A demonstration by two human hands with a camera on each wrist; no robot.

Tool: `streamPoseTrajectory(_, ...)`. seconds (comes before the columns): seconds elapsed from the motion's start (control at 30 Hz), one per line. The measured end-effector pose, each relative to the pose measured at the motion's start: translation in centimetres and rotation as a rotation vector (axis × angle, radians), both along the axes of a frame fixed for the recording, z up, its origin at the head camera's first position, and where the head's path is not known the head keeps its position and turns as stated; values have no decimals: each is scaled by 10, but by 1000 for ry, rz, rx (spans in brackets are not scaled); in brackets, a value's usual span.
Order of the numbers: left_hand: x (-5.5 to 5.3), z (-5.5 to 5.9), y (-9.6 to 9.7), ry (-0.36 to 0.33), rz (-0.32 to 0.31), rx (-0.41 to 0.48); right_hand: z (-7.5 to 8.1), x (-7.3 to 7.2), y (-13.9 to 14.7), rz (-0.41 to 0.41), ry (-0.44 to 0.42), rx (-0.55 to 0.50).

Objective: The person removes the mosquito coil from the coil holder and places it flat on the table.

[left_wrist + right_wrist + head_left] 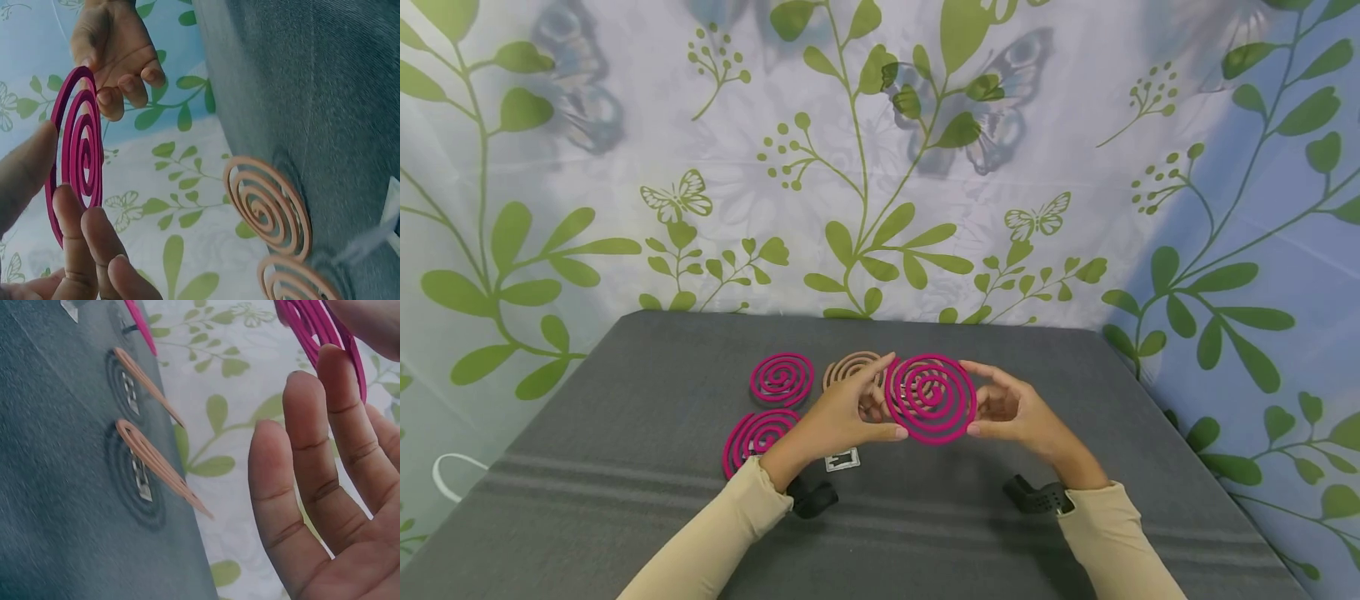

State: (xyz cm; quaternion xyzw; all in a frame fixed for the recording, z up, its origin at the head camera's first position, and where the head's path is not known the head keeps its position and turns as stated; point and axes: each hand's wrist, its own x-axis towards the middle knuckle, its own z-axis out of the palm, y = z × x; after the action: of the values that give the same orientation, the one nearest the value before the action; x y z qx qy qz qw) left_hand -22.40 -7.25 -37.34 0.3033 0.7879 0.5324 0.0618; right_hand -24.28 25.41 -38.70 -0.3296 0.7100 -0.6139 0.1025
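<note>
In the head view both hands hold a pink mosquito coil [934, 396] upright above the table, its flat face toward me. My left hand [844, 410] grips its left edge between thumb and fingers. At the opposite edge my right hand [1017, 414] pinches the rim with thumb and forefinger, its other fingers bent behind. The left wrist view shows the coil [85, 164] nearly edge-on, left fingertips against its face. In the right wrist view, several right-hand fingers [337, 469] extend beside the coil's rim. A tan mosquito coil [854, 372] lies partly behind the left hand.
Two more pink coils, one farther back [781, 380] and one nearer [766, 443], are on the grey table [625, 400] at left. A small metal stand [842, 459] lies near the left wrist. Two tan coils tilt up over metal stands [141, 478]. A leaf-patterned curtain [820, 208] hangs behind.
</note>
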Motion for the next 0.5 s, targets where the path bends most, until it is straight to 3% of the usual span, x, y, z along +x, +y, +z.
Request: streamPoseTrajectory(0.5,-11,-12,42,16,33,45,5,-5,36,-39,2,42)
